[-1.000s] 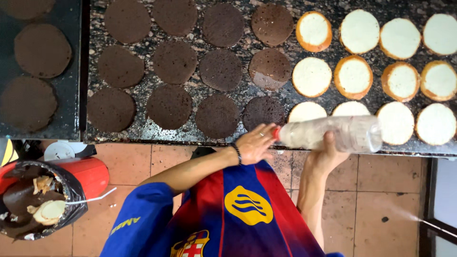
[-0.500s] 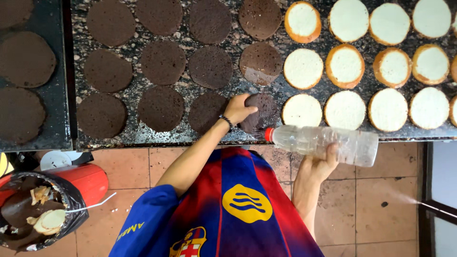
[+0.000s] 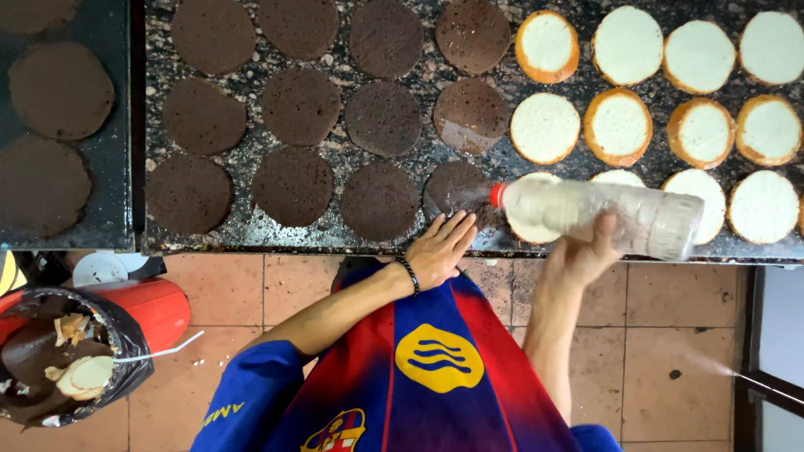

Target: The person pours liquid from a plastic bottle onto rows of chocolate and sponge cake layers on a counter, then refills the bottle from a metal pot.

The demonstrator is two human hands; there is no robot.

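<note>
Over the speckled tabletop (image 3: pixel 251 238), the right hand (image 3: pixel 586 251) has its fingers clamped on a clear plastic bottle (image 3: pixel 603 216) lying sideways, red cap at nine o'clock toward a dark cake round (image 3: pixel 456 188). Left hand (image 3: pixel 440 251) rests on the edge, fingers apart. Pale cake rounds (image 3: pixel 544 127) crowd twelve o'clock; a lined bin (image 3: pixel 59 360) sits below at eight.

The dark speckled counter (image 3: pixel 251 180) is packed with brown cake rounds (image 3: pixel 297 105) toward its left and pale cake rounds (image 3: pixel 620 125) toward its right, leaving only narrow gaps between them. Along the counter's near edge a thin bare strip runs. The clear bottle (image 3: pixel 599 218) lies across the nearest pale rounds, blocking reach there.
</note>
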